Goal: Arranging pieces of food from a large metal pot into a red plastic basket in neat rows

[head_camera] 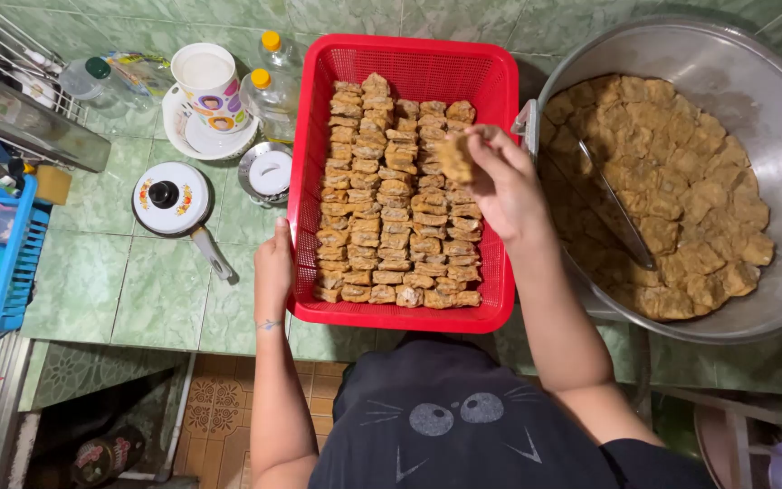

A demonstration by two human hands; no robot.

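Observation:
A red plastic basket sits on the green tiled counter, filled with neat rows of fried tofu pieces. My left hand rests on the basket's left rim near its front corner. Above the basket's right side my right hand pinches one brown tofu piece between its fingertips. To the right stands a large metal basin holding a heap of loose tofu pieces and metal tongs.
Left of the basket lie a white pot lid with a black knob, a small round lid, a patterned mug on a plate, and two yellow-capped bottles. A blue crate sits at the far left.

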